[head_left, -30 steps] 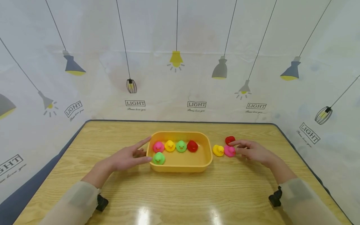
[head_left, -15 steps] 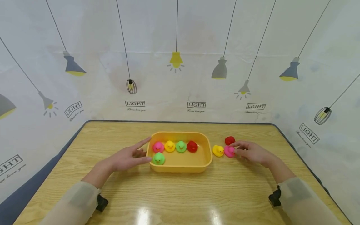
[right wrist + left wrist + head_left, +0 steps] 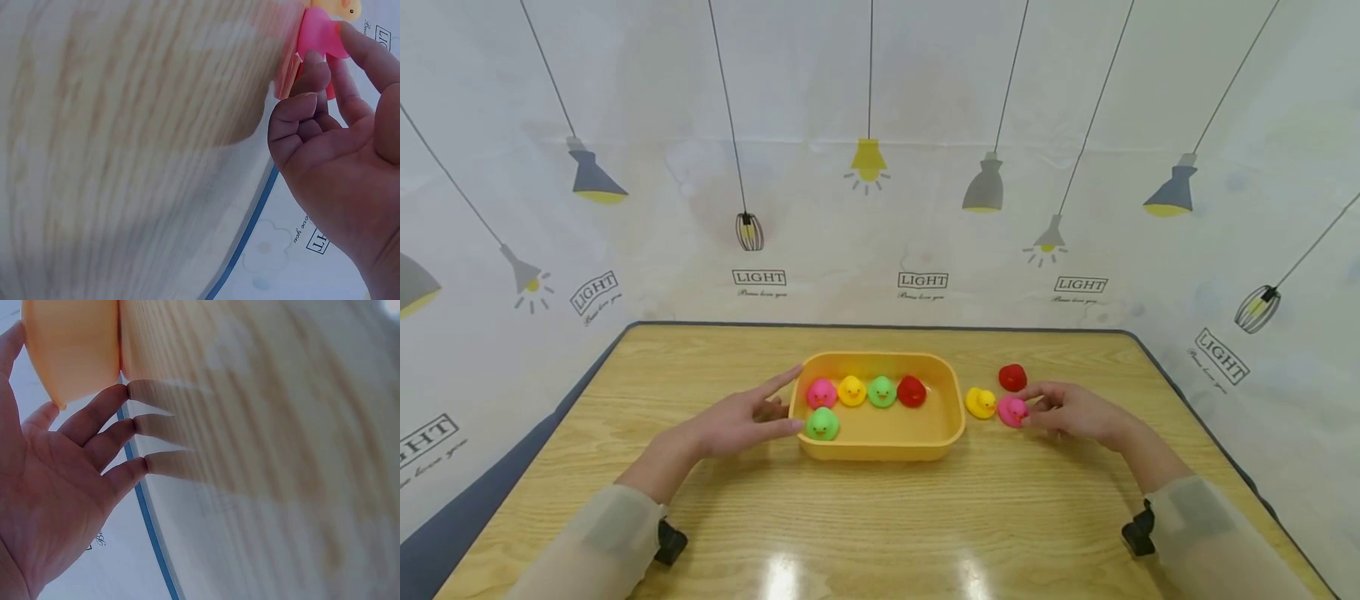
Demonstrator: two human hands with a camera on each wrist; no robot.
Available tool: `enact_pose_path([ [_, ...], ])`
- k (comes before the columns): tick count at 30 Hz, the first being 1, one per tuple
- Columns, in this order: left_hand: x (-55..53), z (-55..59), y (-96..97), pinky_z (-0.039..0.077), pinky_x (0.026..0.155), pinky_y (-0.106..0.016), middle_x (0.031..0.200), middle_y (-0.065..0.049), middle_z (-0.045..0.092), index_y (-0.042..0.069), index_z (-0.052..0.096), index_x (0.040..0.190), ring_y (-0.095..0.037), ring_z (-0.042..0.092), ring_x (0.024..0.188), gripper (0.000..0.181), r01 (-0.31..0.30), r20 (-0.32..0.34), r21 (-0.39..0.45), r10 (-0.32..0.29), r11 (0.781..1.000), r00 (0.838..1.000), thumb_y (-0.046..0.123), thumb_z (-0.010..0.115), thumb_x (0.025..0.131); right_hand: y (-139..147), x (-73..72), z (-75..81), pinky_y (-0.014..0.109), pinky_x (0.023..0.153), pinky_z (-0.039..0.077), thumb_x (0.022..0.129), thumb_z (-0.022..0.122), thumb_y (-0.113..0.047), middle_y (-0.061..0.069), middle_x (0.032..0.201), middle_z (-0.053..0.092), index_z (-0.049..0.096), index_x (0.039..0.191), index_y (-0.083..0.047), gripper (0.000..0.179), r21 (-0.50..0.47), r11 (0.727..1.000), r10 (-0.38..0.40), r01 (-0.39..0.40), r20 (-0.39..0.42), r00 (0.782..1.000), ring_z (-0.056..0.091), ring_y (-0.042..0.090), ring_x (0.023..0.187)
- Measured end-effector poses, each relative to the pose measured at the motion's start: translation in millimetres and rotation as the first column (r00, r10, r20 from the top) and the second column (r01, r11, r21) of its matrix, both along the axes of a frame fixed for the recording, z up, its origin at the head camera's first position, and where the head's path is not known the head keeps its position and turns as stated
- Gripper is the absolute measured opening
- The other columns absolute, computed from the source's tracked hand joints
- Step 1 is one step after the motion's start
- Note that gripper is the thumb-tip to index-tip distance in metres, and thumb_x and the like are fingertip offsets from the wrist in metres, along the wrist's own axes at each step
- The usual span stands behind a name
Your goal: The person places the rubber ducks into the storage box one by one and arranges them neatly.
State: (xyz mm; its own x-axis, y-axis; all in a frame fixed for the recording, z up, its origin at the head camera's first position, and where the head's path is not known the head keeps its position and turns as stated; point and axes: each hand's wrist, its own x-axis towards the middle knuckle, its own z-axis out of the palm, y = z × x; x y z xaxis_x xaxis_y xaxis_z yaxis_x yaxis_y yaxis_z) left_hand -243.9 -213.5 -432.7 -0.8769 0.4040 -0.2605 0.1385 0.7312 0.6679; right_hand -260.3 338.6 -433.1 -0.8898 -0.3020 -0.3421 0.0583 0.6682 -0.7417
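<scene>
Evidently, your left hand (image 3: 737, 421) serves as a brace: the thumb and index finger reach wide to the two corners at the left end of the yellow tray (image 3: 880, 452), touching its rim without squeezing, which probably keeps it from sliding. The other fingers bend loosely, their tips down at the table (image 3: 850, 517). Well apart from it, your right hand (image 3: 1078, 412) pinches the pink duck (image 3: 1012, 412) between thumb and fingers, the thumb beside its beak; a small round head like that likely suits a fingertip hold, though you cannot tell how firm it is. That duck sits on the tabletop right of the tray, with a yellow duck (image 3: 979, 404) just beside it and a red duck (image 3: 1012, 377) just behind. Inside the tray, four more form a row along the far side, a pink one (image 3: 822, 393), a yellow one (image 3: 852, 391), a green one (image 3: 882, 391) and a red one (image 3: 912, 391), while a second green one (image 3: 822, 424) sits before the pink, all upright. You are handling plump, smooth toys that look like soft vinyl; the tray seems moulded plastic, oblong with rounded corners. Under your wrists, glossy wood grain throws bright reflections, and the pale backdrop (image 3: 820, 233) looks like creased, lamp-printed sheeting.
</scene>
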Motion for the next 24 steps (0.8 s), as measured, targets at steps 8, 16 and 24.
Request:
enact_pose_path([
  [8,-0.5,-1.5,-1.5,0.034,0.126,-0.075,0.164,-0.018,0.057,0.057,0.014,0.172,-0.045,0.05,0.156,0.09,-0.005,0.002,0.001,0.005,1.0,1.0,0.073,0.065,0.1,-2.5,0.4,-1.7,0.029,0.07,0.05,0.099,0.083,-0.033,0.011,0.115,0.068,0.063,0.142,-0.011,0.052,0.0,1.0,-0.011,0.011,-0.012,1.0,0.059,0.024,0.089],
  [16,-1.2,-1.0,-1.8,0.034,0.126,-0.075,0.163,-0.018,0.058,0.056,0.014,0.172,-0.045,0.05,0.156,0.09,-0.005,-0.008,-0.001,0.005,1.0,1.0,0.073,0.065,0.1,-7.2,1.4,-2.5,0.029,0.067,0.051,0.097,0.086,-0.031,0.01,0.11,0.068,0.066,0.136,-0.011,0.048,0.028,1.0,-0.006,0.009,-0.095,0.995,0.058,0.025,0.085],
  [24,-0.9,-1.0,-2.2,0.034,0.126,-0.075,0.163,-0.019,0.058,0.055,0.013,0.173,-0.045,0.05,0.156,0.092,0.009,-0.01,0.0,-0.009,1.0,1.0,0.075,0.064,0.099,-8.1,6.1,-1.7,0.028,0.067,0.051,0.097,0.086,-0.034,0.008,0.11,0.068,0.069,0.134,-0.009,0.048,0.075,0.997,-0.014,0.03,-0.21,0.978,0.058,0.023,0.088],
])
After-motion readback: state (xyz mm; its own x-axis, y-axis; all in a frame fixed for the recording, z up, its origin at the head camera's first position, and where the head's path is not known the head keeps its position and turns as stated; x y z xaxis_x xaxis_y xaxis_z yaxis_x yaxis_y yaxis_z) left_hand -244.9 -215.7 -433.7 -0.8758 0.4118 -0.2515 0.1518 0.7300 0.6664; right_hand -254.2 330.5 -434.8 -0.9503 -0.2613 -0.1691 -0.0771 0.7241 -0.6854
